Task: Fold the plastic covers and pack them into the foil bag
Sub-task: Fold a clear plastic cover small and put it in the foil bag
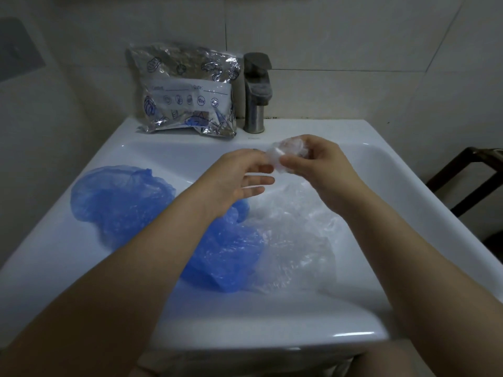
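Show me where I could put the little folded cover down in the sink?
Bare patches: the basin floor between the blue covers and the foil bag, and the sink's near rim. The middle is crowded with blue and clear covers.

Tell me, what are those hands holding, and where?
A small folded clear plastic cover: right hand fingers grip its right side, left hand pinches its left edge.
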Available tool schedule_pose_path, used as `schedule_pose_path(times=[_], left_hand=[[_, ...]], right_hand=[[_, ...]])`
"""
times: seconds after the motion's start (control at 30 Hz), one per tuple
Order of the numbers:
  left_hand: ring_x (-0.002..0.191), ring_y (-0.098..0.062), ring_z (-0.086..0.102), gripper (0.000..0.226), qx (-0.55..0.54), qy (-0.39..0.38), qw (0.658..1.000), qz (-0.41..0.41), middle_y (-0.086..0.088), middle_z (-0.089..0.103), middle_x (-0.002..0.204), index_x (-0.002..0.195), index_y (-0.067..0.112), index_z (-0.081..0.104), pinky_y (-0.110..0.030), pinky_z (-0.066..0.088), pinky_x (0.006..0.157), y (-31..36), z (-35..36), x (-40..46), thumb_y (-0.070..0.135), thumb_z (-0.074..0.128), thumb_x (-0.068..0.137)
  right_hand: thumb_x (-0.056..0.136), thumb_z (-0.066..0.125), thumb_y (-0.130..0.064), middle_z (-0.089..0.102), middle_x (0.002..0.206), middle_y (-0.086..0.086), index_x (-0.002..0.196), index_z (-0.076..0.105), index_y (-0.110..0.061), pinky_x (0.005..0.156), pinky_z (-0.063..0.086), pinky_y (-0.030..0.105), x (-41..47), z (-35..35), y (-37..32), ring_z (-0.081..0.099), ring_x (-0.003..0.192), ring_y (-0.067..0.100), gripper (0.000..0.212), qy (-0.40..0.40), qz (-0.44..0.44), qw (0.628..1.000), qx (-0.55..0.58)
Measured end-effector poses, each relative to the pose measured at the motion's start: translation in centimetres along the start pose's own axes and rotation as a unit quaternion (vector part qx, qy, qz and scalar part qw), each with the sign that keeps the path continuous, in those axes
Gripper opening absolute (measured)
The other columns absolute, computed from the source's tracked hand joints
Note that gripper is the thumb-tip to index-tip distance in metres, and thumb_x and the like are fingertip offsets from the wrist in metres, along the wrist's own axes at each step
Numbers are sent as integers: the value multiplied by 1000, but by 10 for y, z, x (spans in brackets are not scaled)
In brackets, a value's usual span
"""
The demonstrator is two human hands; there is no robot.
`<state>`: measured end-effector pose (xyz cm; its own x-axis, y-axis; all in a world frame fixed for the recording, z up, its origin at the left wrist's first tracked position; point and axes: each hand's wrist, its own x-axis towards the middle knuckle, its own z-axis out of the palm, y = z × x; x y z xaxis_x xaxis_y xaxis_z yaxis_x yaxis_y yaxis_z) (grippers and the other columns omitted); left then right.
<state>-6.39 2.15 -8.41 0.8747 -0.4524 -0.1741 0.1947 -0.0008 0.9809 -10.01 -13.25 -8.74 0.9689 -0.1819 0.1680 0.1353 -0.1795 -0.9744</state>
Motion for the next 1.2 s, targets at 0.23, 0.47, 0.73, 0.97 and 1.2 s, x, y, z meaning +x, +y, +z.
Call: schedule_pose_path(times=[0.23,0.47,0.73,0.97,1.2], left_hand=[[73,-8,66,9,97,39,994,19,-3,69,87,92,13,63,-14,54,64,-8,-5,4,18,66,85],[57,-4,65,8,123,69,989,34,-1,65,71,79,13,61,-16,51,59,-7,-4,4,11,69,82],[61,-15,64,13,-38,95,995,9,-5,65,64,78,13,59,-19,55,58,3,-13,5,7,54,89],[82,-16,69,21,-125,61,990,-8,-5,73,84,85,11,63,-26,48,78,31,-31,1,18,43,87],[58,-10,57,28,-86,118,988,58,-1,60,67,70,13,60,-17,41,47,72,-56,19,4,43,91]], right_hand=[[87,59,-3,64,93,16,101,63,3,78,53,23,-3,6,5,60,86,23,15,-39,94,993,57],[84,65,-8,68,81,4,83,66,-10,74,51,27,-4,19,6,62,76,16,2,78,-71,986,-131],[76,75,-14,62,98,14,98,65,-1,76,45,27,0,38,10,60,86,28,27,8,-329,851,-409],[86,60,-16,62,79,16,82,67,1,60,49,36,32,44,-12,59,71,32,18,36,-336,836,-432],[79,65,-9,64,77,16,79,69,2,58,25,23,68,58,-62,54,68,24,11,31,-325,858,-397]])
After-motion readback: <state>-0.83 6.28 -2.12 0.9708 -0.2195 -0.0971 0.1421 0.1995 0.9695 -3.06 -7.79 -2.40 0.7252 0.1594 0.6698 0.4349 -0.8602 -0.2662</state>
